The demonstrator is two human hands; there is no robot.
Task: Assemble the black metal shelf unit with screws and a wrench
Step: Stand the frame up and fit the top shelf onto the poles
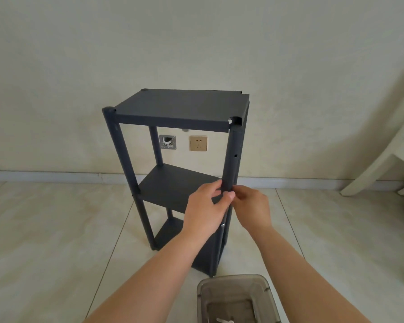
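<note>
Behind, a pale wall (pixel 196 43) carries a socket (pixel 198 143); the black shelf unit (pixel 180 108) stands upright on the tiled floor (pixel 44 229), a grey plastic bin (pixel 237 299) nearer. Left hand (pixel 205 206) fingers (pixel 229 195) curl around the front-right post (pixel 231 159) at the middle shelf; right hand (pixel 252 206) pinches beside it.

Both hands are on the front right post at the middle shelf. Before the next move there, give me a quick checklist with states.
1. Left hand grips the front right post: ok.
2. Right hand at the same joint: ok; what it pinches, cannot tell.
3. Post seated in the top shelf corner notch: not ok, a gap shows.
4. Middle shelf level: not ok, it looks tilted.
5. Wrench in view: not ok.
6. Screws in the grey bin: cannot tell.
</note>
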